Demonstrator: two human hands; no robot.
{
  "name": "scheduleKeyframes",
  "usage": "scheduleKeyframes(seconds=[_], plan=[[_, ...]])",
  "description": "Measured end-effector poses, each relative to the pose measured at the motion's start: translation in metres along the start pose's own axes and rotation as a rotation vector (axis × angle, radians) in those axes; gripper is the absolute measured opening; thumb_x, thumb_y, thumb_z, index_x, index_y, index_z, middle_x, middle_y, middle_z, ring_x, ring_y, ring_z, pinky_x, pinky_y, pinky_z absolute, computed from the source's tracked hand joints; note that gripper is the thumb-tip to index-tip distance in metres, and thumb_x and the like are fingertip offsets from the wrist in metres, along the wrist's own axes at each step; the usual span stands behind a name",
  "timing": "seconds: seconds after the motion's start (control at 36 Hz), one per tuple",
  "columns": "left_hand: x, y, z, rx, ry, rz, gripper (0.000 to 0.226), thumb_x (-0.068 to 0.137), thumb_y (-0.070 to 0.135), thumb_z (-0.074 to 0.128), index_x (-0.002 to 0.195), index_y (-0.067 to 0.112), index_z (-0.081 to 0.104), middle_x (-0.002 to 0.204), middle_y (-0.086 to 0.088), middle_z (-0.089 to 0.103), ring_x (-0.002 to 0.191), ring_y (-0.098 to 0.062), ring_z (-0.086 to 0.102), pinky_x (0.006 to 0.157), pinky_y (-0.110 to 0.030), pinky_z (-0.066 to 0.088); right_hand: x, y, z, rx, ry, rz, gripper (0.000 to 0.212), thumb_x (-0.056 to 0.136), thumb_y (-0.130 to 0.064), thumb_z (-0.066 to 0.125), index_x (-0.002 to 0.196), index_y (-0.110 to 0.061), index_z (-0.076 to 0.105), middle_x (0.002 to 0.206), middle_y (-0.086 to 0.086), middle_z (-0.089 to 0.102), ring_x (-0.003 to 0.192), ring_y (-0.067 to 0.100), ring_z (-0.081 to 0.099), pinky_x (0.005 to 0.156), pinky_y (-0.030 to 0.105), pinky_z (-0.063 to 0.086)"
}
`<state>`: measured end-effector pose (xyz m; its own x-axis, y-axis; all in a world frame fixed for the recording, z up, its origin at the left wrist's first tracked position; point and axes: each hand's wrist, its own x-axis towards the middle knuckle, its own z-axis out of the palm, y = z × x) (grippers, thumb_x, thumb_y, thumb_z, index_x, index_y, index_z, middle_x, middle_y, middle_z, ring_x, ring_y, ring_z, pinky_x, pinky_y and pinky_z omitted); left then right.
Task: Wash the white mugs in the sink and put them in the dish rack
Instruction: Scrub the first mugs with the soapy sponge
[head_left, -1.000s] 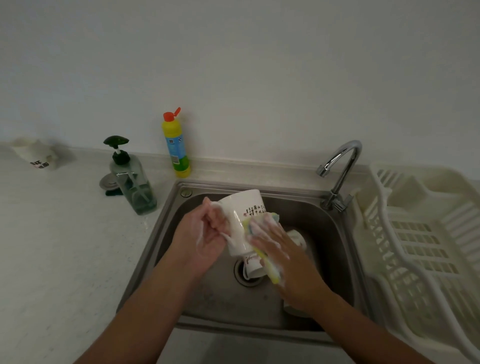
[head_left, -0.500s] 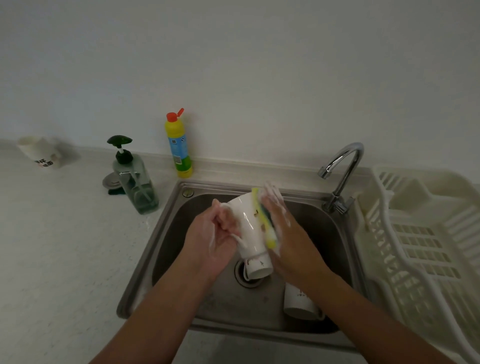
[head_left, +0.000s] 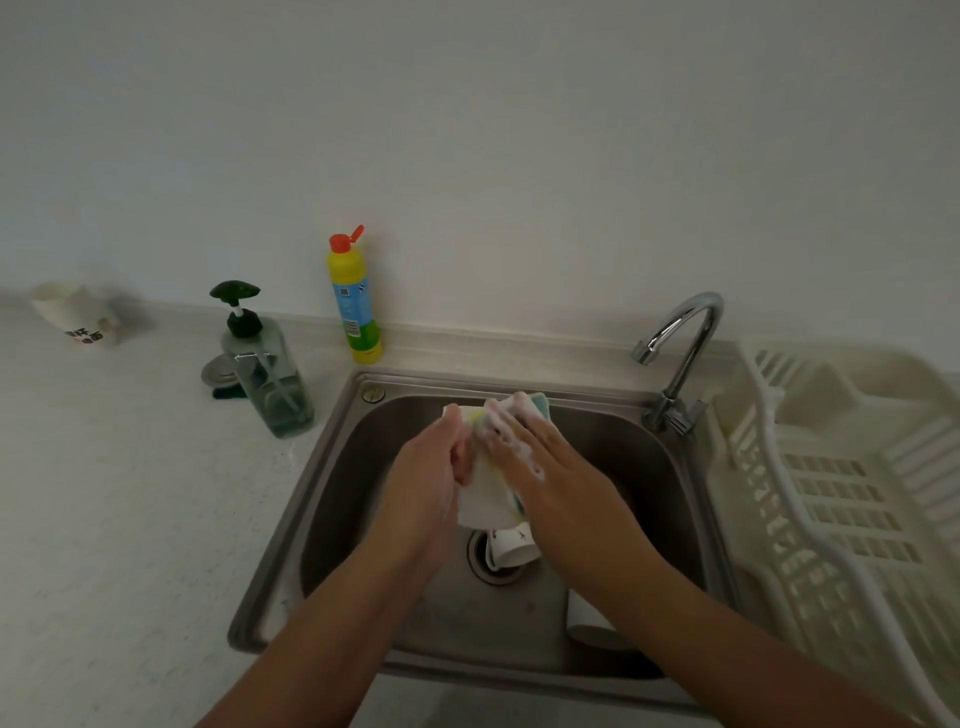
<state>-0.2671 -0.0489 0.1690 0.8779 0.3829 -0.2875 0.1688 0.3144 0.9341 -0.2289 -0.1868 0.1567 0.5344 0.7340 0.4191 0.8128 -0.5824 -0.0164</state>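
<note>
Head view: the L hand (head_left: 431, 478) grips a white mug (head_left: 485, 501) above the sink (head_left: 337, 467), fingers curled round its side. The foamy R hand (head_left: 545, 462) presses a sponge (head_left: 537, 401) on it w/ fingers nearly straight. A second mug (head_left: 514, 548) lies at the drain (head_left: 480, 564), a third mug (head_left: 589, 621) is near the front right corner, and the dish rack (head_left: 831, 467) stands just beside the sink.
</note>
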Motion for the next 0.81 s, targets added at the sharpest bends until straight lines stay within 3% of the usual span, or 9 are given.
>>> scheduleKeyframes(seconds=[0.06,0.14,0.31,0.47,0.56,0.61,0.67,0.72,0.81], plan=[[-0.001,-0.006,0.0,0.083,-0.034,0.001,0.057,0.099,0.049,0.043,0.091,-0.004,0.061,0.09,-0.027,0.061,0.088,-0.038,0.063,0.095,-0.047,0.051,0.003,-0.001,0.001,-0.009,0.018,0.007,0.065,0.068,-0.014,0.062,0.132,-0.003,0.056,0.14,0.017,0.053,0.134,0.032,0.043,0.103,0.043,0.036],[-0.005,-0.007,0.001,0.108,-0.024,0.019,0.047,0.104,0.04,0.04,0.072,0.011,0.056,0.072,-0.01,0.051,0.075,-0.023,0.047,0.083,-0.041,0.044,0.01,0.002,0.0,-0.013,0.034,-0.005,0.057,0.073,-0.008,0.059,0.129,0.0,0.059,0.14,0.019,0.053,0.132,0.037,0.046,0.105,0.047,0.039],[-0.003,-0.007,-0.003,0.013,-0.046,-0.006,0.049,0.105,0.037,0.04,0.103,-0.008,0.061,0.094,-0.013,0.058,0.089,-0.026,0.052,0.094,-0.046,0.049,0.0,-0.002,0.004,0.039,-0.024,0.019,0.068,0.069,-0.016,0.061,0.135,-0.003,0.054,0.143,0.016,0.05,0.135,0.034,0.043,0.102,0.048,0.045],[-0.003,-0.013,-0.003,0.093,-0.101,0.028,0.035,0.105,0.027,0.04,0.076,0.011,0.051,0.065,-0.003,0.036,0.062,-0.014,0.032,0.07,-0.035,0.032,0.007,0.009,0.005,0.09,-0.018,-0.001,0.058,0.077,-0.007,0.063,0.135,-0.002,0.054,0.147,0.016,0.046,0.139,0.038,0.037,0.106,0.051,0.042],[0.001,-0.009,-0.01,-0.07,-0.061,-0.054,0.04,0.105,0.028,0.043,0.071,0.008,0.051,0.064,-0.004,0.044,0.063,-0.012,0.041,0.072,-0.032,0.038,-0.002,0.011,0.009,0.05,-0.052,-0.004,0.082,0.064,-0.014,0.087,0.138,-0.006,0.052,0.147,0.013,0.045,0.139,0.033,0.037,0.109,0.045,0.031],[0.006,-0.004,-0.013,-0.307,-0.049,-0.163,0.04,0.105,0.028,0.043,0.079,0.002,0.058,0.07,-0.011,0.059,0.07,-0.016,0.059,0.079,-0.032,0.049,-0.011,0.007,0.015,0.049,-0.055,-0.009,0.083,0.066,-0.013,0.086,0.14,-0.007,0.05,0.149,0.011,0.044,0.14,0.03,0.036,0.111,0.042,0.027],[0.01,0.0,-0.013,-0.465,-0.04,-0.223,0.041,0.106,0.028,0.04,0.078,0.002,0.057,0.063,-0.009,0.062,0.06,-0.016,0.064,0.071,-0.032,0.056,-0.023,0.001,0.024,0.044,-0.02,-0.055,0.068,0.077,-0.011,0.075,0.141,-0.007,0.049,0.15,0.01,0.043,0.142,0.028,0.034,0.115,0.04,0.025],[0.014,-0.002,-0.011,-0.582,0.031,-0.259,0.044,0.107,0.027,0.039,0.069,0.008,0.049,0.05,-0.003,0.051,0.045,-0.011,0.053,0.055,-0.027,0.054,-0.032,-0.002,0.032,0.03,0.007,-0.088,0.056,0.086,-0.012,0.06,0.14,-0.007,0.049,0.149,0.011,0.043,0.142,0.028,0.034,0.118,0.04,0.022],[0.022,-0.006,-0.014,-0.757,0.119,-0.327,0.048,0.107,0.029,0.041,0.061,0.014,0.041,0.05,0.002,0.036,0.046,-0.008,0.034,0.064,-0.022,0.037,-0.039,0.002,0.036,0.034,0.038,-0.06,0.053,0.088,-0.014,0.057,0.14,-0.008,0.051,0.148,0.01,0.046,0.142,0.027,0.035,0.119,0.039,0.02]])
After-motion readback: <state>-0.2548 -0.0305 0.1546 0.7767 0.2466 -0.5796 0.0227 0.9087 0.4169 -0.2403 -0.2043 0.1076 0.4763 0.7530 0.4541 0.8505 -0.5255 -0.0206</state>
